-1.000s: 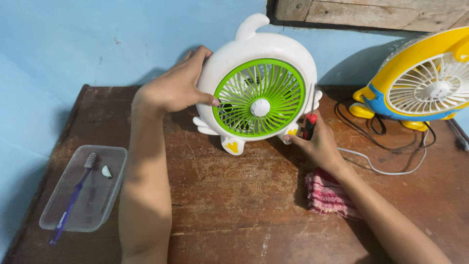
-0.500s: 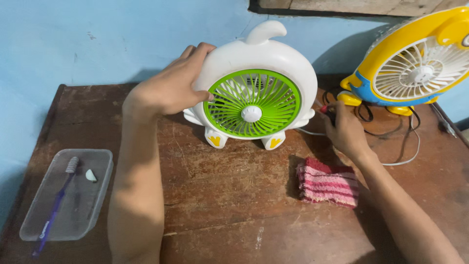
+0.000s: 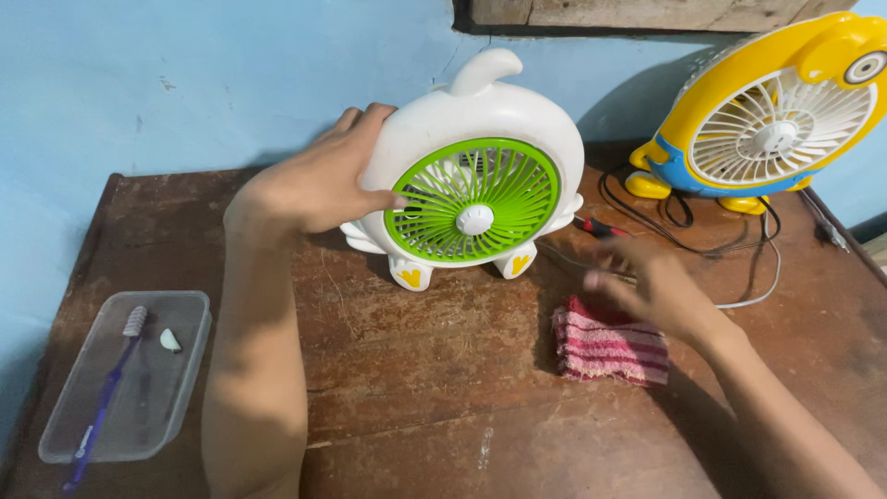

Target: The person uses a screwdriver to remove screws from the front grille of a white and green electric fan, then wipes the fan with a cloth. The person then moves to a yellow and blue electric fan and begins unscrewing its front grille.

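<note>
A small white fan with a green grille point(image 3: 473, 199) stands upright on the brown wooden table point(image 3: 434, 388). My left hand point(image 3: 319, 180) grips its left rim, thumb on the edge of the grille. A red-handled screwdriver point(image 3: 601, 227) lies on the table just right of the fan. My right hand point(image 3: 651, 282) hovers blurred and empty, fingers apart, over the far edge of a folded red-and-white striped cloth point(image 3: 610, 346).
A yellow and blue fan point(image 3: 771, 115) stands at the back right with black and white cables point(image 3: 739, 245) looped before it. At the front left lies a clear plastic tray point(image 3: 120, 388) holding a purple toothbrush point(image 3: 106, 393) and a small white piece. A blue wall runs behind.
My right hand laid the screwdriver down beside the fan and drew back toward the cloth. The left hand stayed on the fan. The camera view shifted slightly.
</note>
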